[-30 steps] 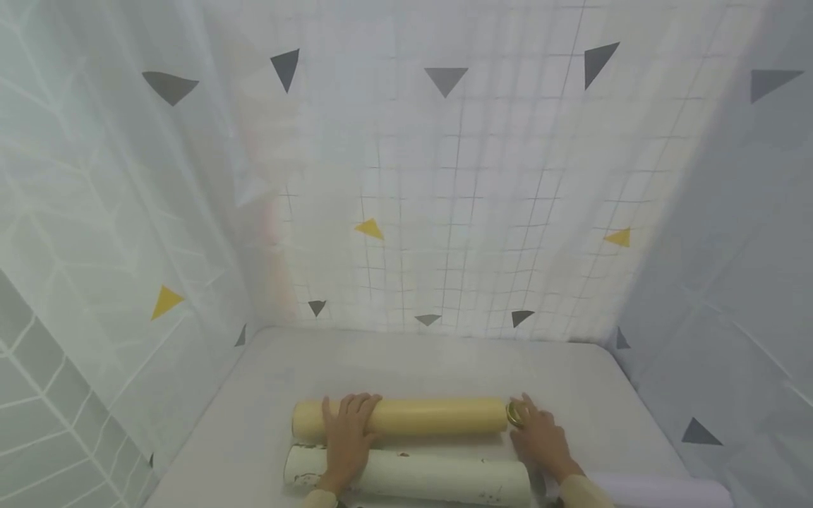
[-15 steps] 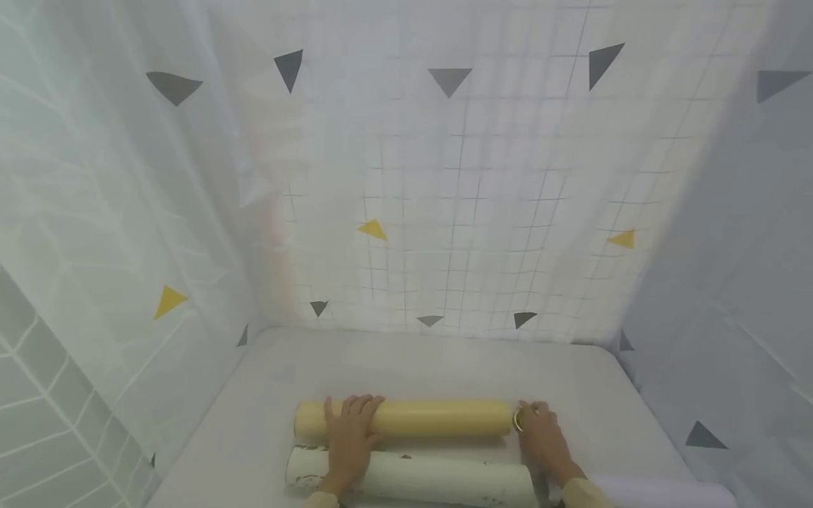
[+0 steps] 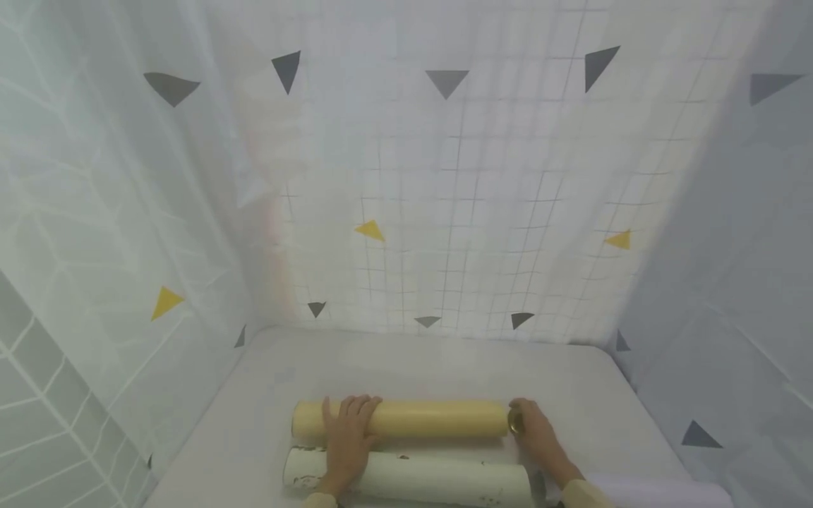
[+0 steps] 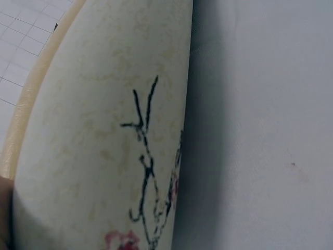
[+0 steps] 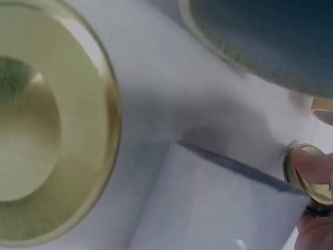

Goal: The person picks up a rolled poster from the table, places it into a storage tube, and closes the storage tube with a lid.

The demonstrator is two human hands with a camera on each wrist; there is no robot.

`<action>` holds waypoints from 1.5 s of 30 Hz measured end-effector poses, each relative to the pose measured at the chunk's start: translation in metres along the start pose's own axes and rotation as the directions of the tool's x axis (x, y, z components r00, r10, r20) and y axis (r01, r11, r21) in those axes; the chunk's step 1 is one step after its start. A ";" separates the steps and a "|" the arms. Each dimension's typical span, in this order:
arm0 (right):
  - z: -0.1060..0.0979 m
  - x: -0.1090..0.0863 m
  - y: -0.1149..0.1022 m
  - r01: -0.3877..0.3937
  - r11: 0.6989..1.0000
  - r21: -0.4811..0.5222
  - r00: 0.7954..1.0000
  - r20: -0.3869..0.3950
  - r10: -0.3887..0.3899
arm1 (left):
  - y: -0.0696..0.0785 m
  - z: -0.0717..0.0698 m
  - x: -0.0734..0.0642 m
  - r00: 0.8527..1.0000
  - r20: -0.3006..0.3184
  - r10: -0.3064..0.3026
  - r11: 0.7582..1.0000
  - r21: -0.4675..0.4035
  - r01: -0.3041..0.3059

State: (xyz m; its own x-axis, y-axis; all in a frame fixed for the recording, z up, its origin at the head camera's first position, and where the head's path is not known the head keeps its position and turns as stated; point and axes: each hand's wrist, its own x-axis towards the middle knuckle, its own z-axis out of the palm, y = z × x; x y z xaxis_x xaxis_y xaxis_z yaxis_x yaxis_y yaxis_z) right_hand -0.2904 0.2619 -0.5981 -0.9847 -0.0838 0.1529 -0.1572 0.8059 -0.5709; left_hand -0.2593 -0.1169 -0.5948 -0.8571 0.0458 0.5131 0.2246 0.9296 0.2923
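My left hand (image 3: 348,441) lies across the left part of a yellow tube (image 3: 444,418), fingers over its far side and thumb at the near side. At the tube's right end my right hand (image 3: 541,439) pinches a round gold cap (image 3: 515,421), held close to the opening; whether they touch I cannot tell. In the right wrist view the cap (image 5: 289,169) sits between thumb and fingers, near the yellow tube's end (image 5: 323,105). Below my left wrist lies an off-white tube (image 3: 438,474), marked with dark branches and red blossoms (image 4: 123,240) in the left wrist view.
A pale lavender tube (image 3: 660,491) lies at the lower right. In the right wrist view, a large gold disc (image 5: 83,135) fills the left side and a dark open tube end (image 5: 208,39) the top. Patterned cloth walls (image 3: 444,176) stand around the table (image 3: 413,360).
My right hand drew the gold cap slightly right, then back left against or close to the yellow tube's end, tilting it. The left hand stays in place on the tube.
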 end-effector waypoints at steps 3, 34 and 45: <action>0.002 0.000 -0.002 0.019 1.000 0.011 1.000 -0.011 -0.019 | 0.000 0.000 -0.001 1.000 0.004 -0.005 1.000 -0.008 0.005; 0.009 -0.003 -0.006 -0.201 0.960 0.193 0.979 0.021 0.201 | -0.004 0.005 -0.003 0.999 -0.028 0.017 1.000 0.012 -0.017; 0.008 0.000 -0.015 -0.311 0.925 0.218 0.950 0.072 0.303 | 0.000 0.000 0.001 0.999 0.028 -0.026 1.000 -0.011 0.026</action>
State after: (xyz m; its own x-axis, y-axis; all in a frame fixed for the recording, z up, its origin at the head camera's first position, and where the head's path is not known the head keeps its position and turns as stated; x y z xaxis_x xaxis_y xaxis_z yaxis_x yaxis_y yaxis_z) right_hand -0.2886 0.2456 -0.5959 -0.9888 0.1221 -0.0852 0.1443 0.6440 -0.7513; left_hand -0.2600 -0.1165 -0.5940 -0.8755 0.0320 0.4822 0.2072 0.9263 0.3146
